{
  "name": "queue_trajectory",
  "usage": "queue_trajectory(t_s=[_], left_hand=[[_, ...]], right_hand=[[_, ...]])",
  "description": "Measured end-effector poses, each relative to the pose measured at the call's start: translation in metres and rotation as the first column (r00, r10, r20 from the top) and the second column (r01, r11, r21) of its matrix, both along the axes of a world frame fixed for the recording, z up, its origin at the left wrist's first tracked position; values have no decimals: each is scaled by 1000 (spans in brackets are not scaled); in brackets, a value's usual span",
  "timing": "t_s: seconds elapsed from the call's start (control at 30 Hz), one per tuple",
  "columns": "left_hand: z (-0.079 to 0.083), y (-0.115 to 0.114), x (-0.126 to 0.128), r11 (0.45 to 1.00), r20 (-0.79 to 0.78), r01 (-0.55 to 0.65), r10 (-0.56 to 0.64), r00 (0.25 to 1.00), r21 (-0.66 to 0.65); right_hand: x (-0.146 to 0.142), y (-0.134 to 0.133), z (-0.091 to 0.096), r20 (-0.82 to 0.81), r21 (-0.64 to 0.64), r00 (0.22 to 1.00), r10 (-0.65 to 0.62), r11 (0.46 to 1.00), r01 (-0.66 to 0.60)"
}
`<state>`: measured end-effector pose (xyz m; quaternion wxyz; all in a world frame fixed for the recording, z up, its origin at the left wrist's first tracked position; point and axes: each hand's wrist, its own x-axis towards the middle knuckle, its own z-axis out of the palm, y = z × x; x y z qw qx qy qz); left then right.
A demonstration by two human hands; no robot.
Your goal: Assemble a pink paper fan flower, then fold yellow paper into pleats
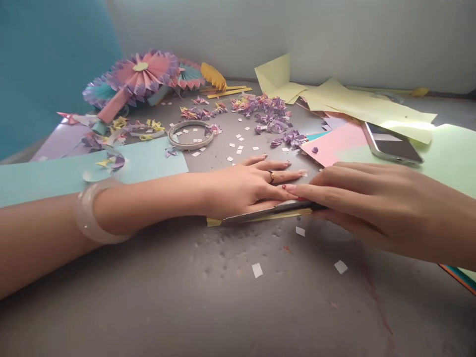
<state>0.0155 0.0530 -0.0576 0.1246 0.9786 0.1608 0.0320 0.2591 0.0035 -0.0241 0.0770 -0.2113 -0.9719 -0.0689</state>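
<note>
1. Two flat pieces, stacked: a metal ruler (260,214) on top of a yellow paper strip (215,222), both lying crosswise on the grey table (148,302), directly below the meeting fingertips.
2. Left hand (241,191): open, palm down, fingers spread and resting on the ruler, with no grip. A ring (271,176) on one finger, a clear bangle (98,210) on the wrist.
3. Right hand (372,203): fingers together over the ruler's dark end, just beside the left fingertips. Any grip impossible to tell from this view.
4. Just beyond, to the right: a pink paper sheet (334,144), a smartphone (392,144) and a pale green paper sheet (446,153).
5. Under the left forearm: a pale blue paper sheet (148,163).
6. Farther back: an embroidery hoop (191,135), purple paper scraps (262,111), a paper rosette (136,79) and pale yellow paper sheets (357,106).
7. Near side of the hands: a wide grey stretch of table, with only scattered white paper squares (256,270) and dark specks.
</note>
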Motion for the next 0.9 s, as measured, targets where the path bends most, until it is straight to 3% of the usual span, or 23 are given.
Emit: queue_trajectory(t_s=[0.23, 0.63, 0.9], left_hand=[[1, -1, 1, 1000, -52, -31, 31, 998, 1], [2, -1, 3, 999, -89, -23, 25, 996, 25], [2, -2, 2, 999, -88, -26, 28, 996, 19]], right_hand=[[-15, -22, -4, 34, 305, 999, -36, 952, 24], [-26, -26, -4, -22, 249, 1000, -13, 968, 18], [-25, -29, 2, 7, 282, 1000, -27, 959, 24]])
